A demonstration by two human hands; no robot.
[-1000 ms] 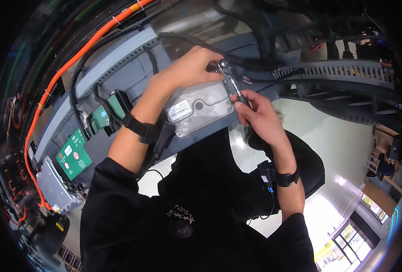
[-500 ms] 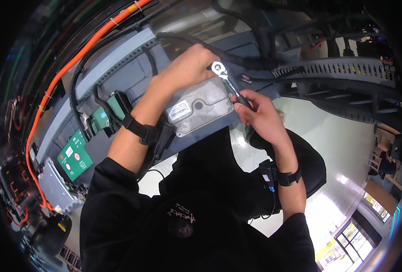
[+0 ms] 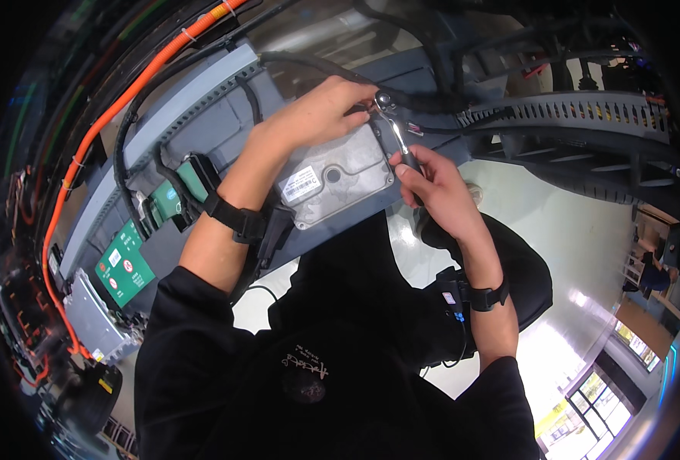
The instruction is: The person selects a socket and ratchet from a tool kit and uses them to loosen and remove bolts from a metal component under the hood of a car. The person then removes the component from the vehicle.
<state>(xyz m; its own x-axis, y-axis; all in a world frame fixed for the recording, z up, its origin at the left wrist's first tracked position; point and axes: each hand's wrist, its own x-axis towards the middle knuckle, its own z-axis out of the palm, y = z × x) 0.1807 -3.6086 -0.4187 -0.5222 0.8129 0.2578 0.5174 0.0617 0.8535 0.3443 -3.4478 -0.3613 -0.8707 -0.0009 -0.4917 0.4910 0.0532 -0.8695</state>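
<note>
My right hand [image 3: 438, 188] is wrapped round the dark handle of a ratchet wrench [image 3: 398, 136], its chrome shaft and round head pointing up and away from me. With fingers curled at that head, my left hand [image 3: 321, 115] grips the wrench's head end; what sits beneath the head is mostly hidden by the fingers. Just below both hands lies a flat silver metal housing [image 3: 336, 180] with a white label, a round recess and screw points at its corners. It sits on a grey-blue metal frame [image 3: 317, 239].
An orange cable [image 3: 117, 115] runs along the left side. Green labelled boxes [image 3: 125, 264] and black hoses [image 3: 129, 184] lie left of my left forearm. A slotted grey rail [image 3: 577, 111] extends far right. Pale floor [image 3: 562, 230] shows on the right.
The wrench head has shifted slightly right and away from me, and has tilted so its face shows less. Both hands have moved slightly with it, and my left thumb now shows.
</note>
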